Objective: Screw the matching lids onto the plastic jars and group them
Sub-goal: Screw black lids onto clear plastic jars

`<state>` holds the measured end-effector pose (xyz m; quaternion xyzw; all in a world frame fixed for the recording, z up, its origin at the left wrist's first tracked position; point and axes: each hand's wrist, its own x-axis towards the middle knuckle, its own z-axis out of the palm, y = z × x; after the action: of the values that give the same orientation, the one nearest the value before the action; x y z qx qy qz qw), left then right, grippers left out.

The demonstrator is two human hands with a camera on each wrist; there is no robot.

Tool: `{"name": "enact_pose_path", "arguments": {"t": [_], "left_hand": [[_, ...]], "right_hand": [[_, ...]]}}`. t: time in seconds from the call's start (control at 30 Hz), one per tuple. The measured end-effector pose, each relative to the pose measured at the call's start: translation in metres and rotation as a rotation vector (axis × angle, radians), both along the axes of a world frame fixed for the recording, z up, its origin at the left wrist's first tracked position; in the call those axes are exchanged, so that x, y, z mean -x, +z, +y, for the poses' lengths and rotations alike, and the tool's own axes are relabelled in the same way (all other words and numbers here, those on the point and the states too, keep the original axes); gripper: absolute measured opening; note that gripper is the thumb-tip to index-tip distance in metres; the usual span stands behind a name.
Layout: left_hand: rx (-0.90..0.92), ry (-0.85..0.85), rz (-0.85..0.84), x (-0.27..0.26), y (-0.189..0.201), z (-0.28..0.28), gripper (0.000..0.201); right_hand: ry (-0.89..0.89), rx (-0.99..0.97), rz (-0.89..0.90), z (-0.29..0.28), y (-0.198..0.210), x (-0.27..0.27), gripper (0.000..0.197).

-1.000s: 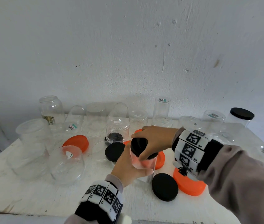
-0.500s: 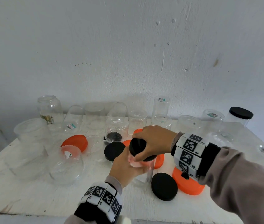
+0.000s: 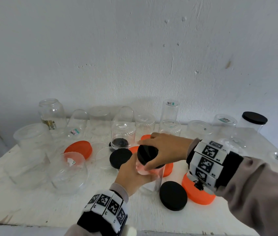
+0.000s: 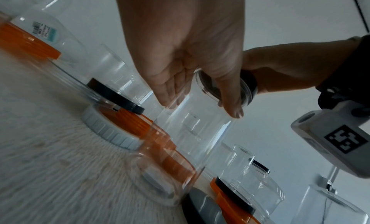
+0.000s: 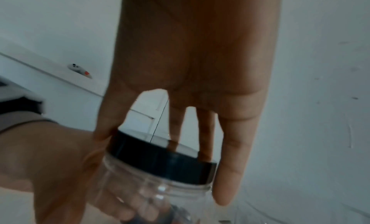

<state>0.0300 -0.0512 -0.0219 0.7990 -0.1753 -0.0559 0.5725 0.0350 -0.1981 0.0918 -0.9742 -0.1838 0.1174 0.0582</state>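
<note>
Fingers [image 5: 226,176] of the right hand [image 3: 164,149] curl down round the rim of a black lid [image 3: 147,155], thumb on one side and the others opposite, clamped on it from above; the lid sits on the mouth of a clear plastic jar [image 3: 150,181], upright near the middle of the white table [image 3: 32,201]. From below, the left hand [image 3: 133,174] wraps the jar's upper wall, thumb and fingers closed round it just under the lid, so both hands are clamped on the same jar and touch each other. Just beside the jar toward the front edge lies a loose black lid [image 3: 173,195], touching an orange lid [image 3: 197,193] that lies under the right wrist. Another black lid [image 3: 120,158] lies flat just left of the held jar, with more orange lids [image 3: 79,149] farther left and behind the hands. Along the back edge, against the wall, stands a row of clear jars [image 3: 169,114], most of them upside down. At the back right corner one jar already wears a black lid [image 3: 254,117]. Toward the left edge stand larger clear tubs [image 3: 31,138]
</note>
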Motion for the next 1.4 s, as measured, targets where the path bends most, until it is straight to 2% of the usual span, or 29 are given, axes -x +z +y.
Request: {"name": "enact_pose_path", "arguments": {"t": [0.1, 0.4, 0.57, 0.63, 0.8, 0.93, 1.0, 1.1, 1.17, 1.3, 1.4], "left_hand": [[-0.016, 0.014, -0.015, 0.001, 0.001, 0.0, 0.068], [0.014, 0.002, -0.029, 0.002, 0.002, -0.002, 0.065], [0.026, 0.118, -0.077, 0.008, -0.003, -0.011, 0.062], [0.016, 0.109, -0.087, 0.008, -0.003, -0.012, 0.063], [-0.006, 0.083, -0.091, 0.007, 0.0, -0.009, 0.067], [0.004, 0.065, -0.069, 0.006, 0.0, -0.009, 0.07], [0.004, 0.074, -0.065, 0.006, 0.001, -0.009, 0.073], [0.013, 0.077, -0.072, 0.006, -0.002, -0.011, 0.068], [-0.004, 0.095, -0.097, 0.006, -0.004, -0.012, 0.063], [-0.007, 0.129, -0.117, 0.006, -0.004, -0.016, 0.064], [-0.007, 0.113, -0.106, 0.005, -0.003, -0.014, 0.064]], "right_hand": [[0.063, 0.042, 0.004, -0.004, 0.001, -0.004, 0.074], [0.123, 0.106, -0.186, 0.0, -0.007, -0.003, 0.063], [-0.058, 0.057, -0.32, 0.006, -0.02, 0.003, 0.067], [-0.083, 0.054, -0.329, 0.006, -0.021, 0.006, 0.069], [-0.123, 0.137, -0.215, 0.011, -0.009, 0.005, 0.075], [-0.062, 0.116, 0.094, 0.002, 0.008, -0.003, 0.088], [-0.006, 0.091, 0.151, 0.0, 0.015, -0.007, 0.09], [0.032, 0.053, 0.085, -0.001, 0.013, -0.008, 0.071], [-0.013, 0.055, -0.007, 0.0, 0.005, -0.005, 0.063], [-0.155, 0.108, -0.24, 0.004, -0.012, 0.003, 0.078], [-0.167, 0.131, -0.242, 0.006, -0.011, 0.002, 0.08]]}}
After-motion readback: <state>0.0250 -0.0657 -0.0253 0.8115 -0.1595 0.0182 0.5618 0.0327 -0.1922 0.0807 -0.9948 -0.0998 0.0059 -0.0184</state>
